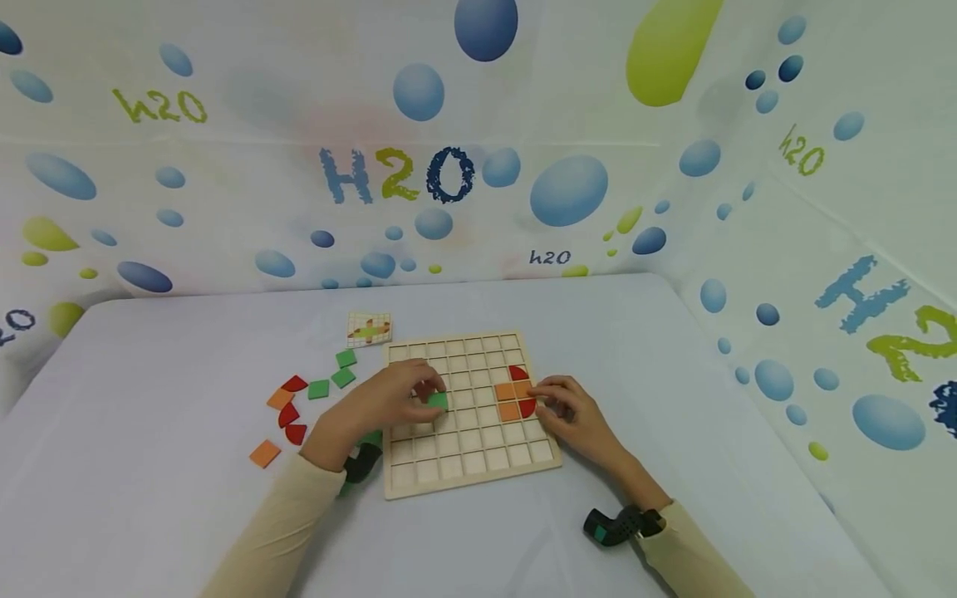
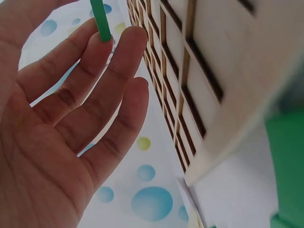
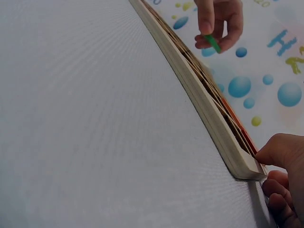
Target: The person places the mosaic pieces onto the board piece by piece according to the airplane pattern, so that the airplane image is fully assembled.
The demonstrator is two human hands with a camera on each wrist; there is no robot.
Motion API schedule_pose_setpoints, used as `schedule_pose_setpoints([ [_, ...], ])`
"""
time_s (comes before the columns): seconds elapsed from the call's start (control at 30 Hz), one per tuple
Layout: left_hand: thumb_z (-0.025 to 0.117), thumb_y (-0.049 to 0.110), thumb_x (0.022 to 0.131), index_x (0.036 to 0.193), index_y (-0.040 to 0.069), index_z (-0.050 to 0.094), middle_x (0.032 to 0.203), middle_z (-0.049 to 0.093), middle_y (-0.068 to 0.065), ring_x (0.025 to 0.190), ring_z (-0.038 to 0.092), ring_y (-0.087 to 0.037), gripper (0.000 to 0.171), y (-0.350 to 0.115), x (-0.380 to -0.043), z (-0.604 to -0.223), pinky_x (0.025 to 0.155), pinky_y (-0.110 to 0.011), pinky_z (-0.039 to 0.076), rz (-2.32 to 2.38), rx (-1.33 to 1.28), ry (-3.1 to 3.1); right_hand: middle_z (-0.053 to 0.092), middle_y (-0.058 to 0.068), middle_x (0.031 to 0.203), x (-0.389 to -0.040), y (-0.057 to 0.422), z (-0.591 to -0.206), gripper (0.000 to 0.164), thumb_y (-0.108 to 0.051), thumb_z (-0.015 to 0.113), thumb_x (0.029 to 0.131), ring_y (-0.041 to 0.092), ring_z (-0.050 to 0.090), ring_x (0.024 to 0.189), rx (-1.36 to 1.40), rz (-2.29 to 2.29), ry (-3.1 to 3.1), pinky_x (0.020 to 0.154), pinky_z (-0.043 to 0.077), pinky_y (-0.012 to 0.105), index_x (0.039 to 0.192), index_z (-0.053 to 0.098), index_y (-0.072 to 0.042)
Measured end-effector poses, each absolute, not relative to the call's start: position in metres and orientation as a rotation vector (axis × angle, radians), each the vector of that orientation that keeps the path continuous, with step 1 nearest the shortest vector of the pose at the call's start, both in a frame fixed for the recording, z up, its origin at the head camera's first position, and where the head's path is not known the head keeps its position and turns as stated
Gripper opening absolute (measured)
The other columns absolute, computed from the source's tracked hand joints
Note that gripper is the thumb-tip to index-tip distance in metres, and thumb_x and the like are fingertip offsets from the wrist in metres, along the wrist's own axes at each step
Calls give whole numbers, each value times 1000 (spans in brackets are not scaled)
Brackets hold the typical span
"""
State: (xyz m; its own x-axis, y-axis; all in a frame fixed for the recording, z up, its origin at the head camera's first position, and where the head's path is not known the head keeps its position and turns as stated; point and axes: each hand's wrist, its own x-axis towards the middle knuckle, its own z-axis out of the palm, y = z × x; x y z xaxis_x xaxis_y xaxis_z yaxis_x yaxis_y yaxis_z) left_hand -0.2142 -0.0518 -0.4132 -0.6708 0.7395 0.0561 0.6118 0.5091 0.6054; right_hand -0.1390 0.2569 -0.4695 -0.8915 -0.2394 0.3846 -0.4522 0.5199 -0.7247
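Observation:
My left hand (image 1: 395,397) pinches a green square tile (image 1: 438,401) over the left half of a wooden grid board (image 1: 471,465). Seen from the left wrist, that tile (image 2: 100,23) stands edge-on at the fingertips, apart from the board. At the board's right edge, my right hand (image 1: 579,422) grips the rim, its fingers beside orange square tiles (image 1: 508,411) and red quarter-round tiles (image 1: 517,373) set in the cells. The right wrist view has a digit of the right hand (image 3: 287,161) on the board's end, with other fingers curled below.
Left of the board lie loose green tiles (image 1: 318,389), orange tiles (image 1: 265,453) and red quarter-rounds (image 1: 296,433). A small pattern card (image 1: 370,329) rests by the board's far left corner. The table has a white cloth (image 1: 149,498); a printed curtain (image 1: 262,208) hangs behind.

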Motion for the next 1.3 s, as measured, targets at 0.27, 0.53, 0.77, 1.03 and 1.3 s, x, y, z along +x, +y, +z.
schedule_pose_setpoints([
  [0.27, 75, 20, 86, 102, 6, 69, 91, 61, 1, 83, 59, -13, 22, -34, -215, -419, 76, -28, 50, 902, 1247, 2500, 56, 30, 114, -129, 247, -444, 26, 9, 64, 87, 36, 54, 84, 590, 1319, -2535, 67, 47, 30, 113, 65, 11],
  [0.53, 74, 17, 86, 103, 6, 69, 95, 64, -1, 84, 63, -12, 21, -20, -213, -418, 75, -25, 51, 912, 1253, 2439, 55, 29, 115, -130, 247, -443, 26, 7, 64, 88, 37, 54, 86, 579, 1331, -2553, 68, 45, 27, 114, 65, 10],
  [0.77, 74, 16, 88, 102, 6, 69, 97, 63, -2, 83, 62, -12, 18, -9, -212, -421, 75, -26, 51, 917, 1274, 2412, 55, 29, 116, -129, 247, -443, 26, 7, 64, 88, 38, 54, 86, 566, 1347, -2557, 68, 45, 28, 114, 65, 10],
  [1.03, 73, 16, 88, 98, 7, 68, 95, 61, -2, 81, 60, -12, 14, 0, -210, -425, 73, -24, 50, 899, 1288, 2425, 56, 29, 116, -129, 245, -444, 25, 7, 64, 88, 34, 54, 84, 559, 1344, -2555, 68, 45, 29, 113, 65, 11],
  [1.3, 71, 6, 86, 96, 3, 70, 94, 63, -4, 82, 59, -14, 10, 5, -211, -425, 74, -23, 50, 904, 1333, 2393, 56, 28, 115, -130, 247, -446, 25, 7, 65, 87, 37, 53, 82, 558, 1327, -2551, 67, 45, 28, 113, 65, 10],
])
